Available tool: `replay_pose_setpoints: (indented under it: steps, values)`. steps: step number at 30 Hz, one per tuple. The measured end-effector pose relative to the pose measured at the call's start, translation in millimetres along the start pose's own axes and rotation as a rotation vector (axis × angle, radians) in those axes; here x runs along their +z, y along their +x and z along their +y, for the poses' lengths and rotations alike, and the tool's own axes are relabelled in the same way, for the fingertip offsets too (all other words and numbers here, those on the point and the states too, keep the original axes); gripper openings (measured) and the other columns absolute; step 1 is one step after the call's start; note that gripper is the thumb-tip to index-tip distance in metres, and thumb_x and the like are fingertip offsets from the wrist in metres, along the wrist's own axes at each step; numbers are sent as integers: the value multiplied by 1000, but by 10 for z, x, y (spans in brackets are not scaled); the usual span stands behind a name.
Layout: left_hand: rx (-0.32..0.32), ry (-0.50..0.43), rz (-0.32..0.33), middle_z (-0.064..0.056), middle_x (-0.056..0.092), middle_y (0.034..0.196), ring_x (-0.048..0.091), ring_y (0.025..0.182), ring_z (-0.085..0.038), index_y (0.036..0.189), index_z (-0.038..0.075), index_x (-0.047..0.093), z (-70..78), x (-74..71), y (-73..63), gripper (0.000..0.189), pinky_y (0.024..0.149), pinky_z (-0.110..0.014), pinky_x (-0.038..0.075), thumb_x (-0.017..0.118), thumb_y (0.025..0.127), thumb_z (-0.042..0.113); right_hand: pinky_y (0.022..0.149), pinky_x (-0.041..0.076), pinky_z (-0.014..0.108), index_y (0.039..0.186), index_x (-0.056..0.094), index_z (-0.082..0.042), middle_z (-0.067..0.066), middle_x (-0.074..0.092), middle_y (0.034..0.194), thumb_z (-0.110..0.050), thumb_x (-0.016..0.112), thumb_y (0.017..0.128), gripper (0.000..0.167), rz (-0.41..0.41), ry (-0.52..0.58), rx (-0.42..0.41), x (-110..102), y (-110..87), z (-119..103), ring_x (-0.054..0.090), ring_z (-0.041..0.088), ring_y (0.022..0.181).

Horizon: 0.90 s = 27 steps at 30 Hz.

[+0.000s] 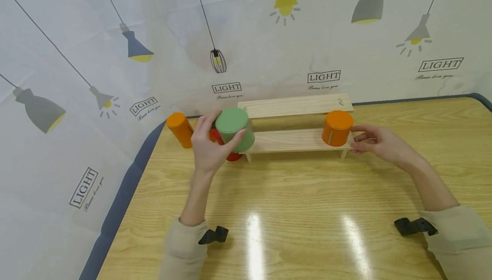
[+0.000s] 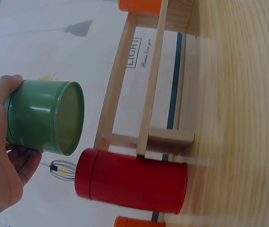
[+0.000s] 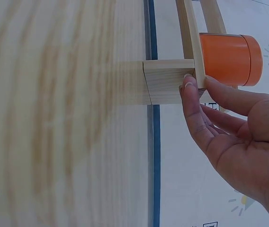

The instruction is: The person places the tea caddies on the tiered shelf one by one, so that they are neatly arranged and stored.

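My left hand grips a short green canister by its sides, thumb in front and fingers behind. In the left wrist view the canister is held up clear of the red canister, which stands beside the left end of a two-step wooden shelf. At the shelf's other end, my right hand pinches the end of the lower board, thumb above and fingers below in the right wrist view. A short orange canister stands on that board, close by the right thumb.
A tall orange canister stands on the wooden table at the far left, behind the left hand. The shelf's upper board runs along the back, near the printed wall covering. A blue edge borders the table's left side.
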<state>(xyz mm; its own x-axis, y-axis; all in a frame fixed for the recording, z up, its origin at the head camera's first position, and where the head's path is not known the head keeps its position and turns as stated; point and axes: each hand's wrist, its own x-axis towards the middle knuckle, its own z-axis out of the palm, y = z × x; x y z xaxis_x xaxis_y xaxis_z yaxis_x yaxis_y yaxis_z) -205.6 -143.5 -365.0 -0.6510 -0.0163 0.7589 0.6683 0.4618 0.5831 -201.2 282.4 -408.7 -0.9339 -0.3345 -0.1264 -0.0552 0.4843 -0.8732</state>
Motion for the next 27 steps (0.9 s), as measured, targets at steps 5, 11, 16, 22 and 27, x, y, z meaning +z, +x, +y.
replay_pose_setpoints:
  steps: [5, 11, 16, 22, 27]
  values:
    - [-28, 7, -53, -16, 64, 111, 60, 103, -26, 120, -2, 66, 45, 160, -14, 61, 88, -37, 55, 93, 71, 22, 89, 57, 35, 151, 28, 11, 34, 51, 132, -5, 53, 104, 56, 1, -2, 7, 0, 5, 4, 68, 16, 99]
    - [-47, -20, -114, -16, 60, 109, 59, 94, -23, 124, -3, 64, 103, 371, -36, 64, 74, -35, 56, 92, 72, 23, 88, 58, 36, 151, 27, 12, 34, 51, 131, -4, 53, 104, 56, -2, 22, 3, 0, -2, -8, 68, 15, 98]
    - [-46, -41, -153, -17, 60, 112, 61, 95, -26, 125, -5, 62, 150, 578, -51, 68, 75, -39, 58, 93, 71, 22, 88, 58, 36, 151, 30, 10, 33, 52, 130, -6, 55, 104, 56, 2, 25, -3, -5, -17, -17, 68, 17, 99]
    - [-81, -23, -172, -16, 61, 114, 60, 101, -26, 125, -3, 62, 215, 818, -86, 70, 84, -33, 56, 94, 70, 25, 88, 58, 37, 151, 31, 9, 32, 52, 130, -10, 57, 104, 58, 3, 23, 0, -12, -22, -15, 68, 16, 99]
    - [-137, -39, -212, -15, 60, 115, 59, 104, -25, 128, -2, 61, 246, 995, -118, 71, 86, -31, 55, 93, 72, 28, 88, 58, 38, 152, 31, 9, 32, 53, 131, -11, 59, 103, 59, 5, 21, 6, -12, -23, -14, 68, 19, 100]
